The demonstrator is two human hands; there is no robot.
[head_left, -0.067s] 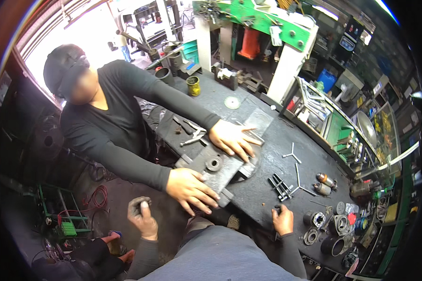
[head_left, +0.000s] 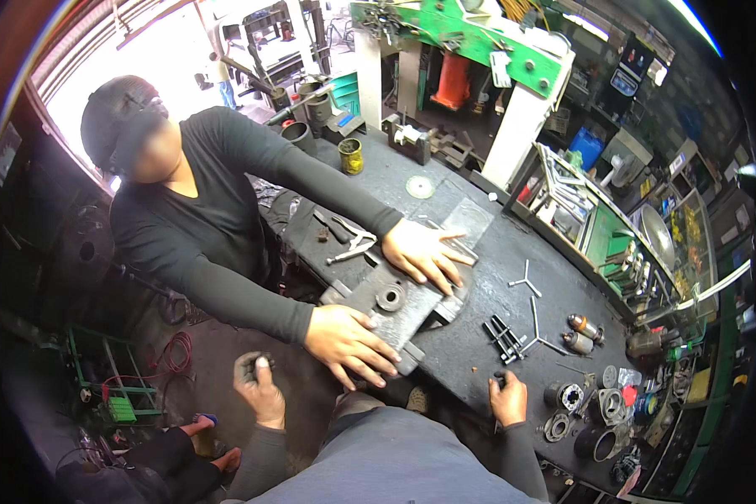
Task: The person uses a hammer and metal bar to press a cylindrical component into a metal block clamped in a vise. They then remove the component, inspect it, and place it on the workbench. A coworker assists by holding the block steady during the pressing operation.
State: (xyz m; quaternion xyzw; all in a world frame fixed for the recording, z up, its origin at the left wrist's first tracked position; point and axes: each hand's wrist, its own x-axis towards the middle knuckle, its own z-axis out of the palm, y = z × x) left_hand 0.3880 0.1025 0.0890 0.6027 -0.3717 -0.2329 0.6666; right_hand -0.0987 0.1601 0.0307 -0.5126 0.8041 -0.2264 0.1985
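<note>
Head view. The wearer's left hand (head_left: 259, 382), off the bench's near edge, curls its fingers around a small dark object (head_left: 252, 363), mostly hidden in the grip and hard to identify. The right hand (head_left: 509, 399) rests at the edge of the dark bench (head_left: 470, 336), fingers closed on a small dark piece that cannot be made out. Across the bench, a co-worker's two hands (head_left: 349, 343) lie with spread fingers on a grey metal plate (head_left: 395, 307) bearing a round bushing (head_left: 391, 296). A yellow can (head_left: 350, 155) stands at the far end. Black rods (head_left: 506, 338) lie just beside the right hand.
</note>
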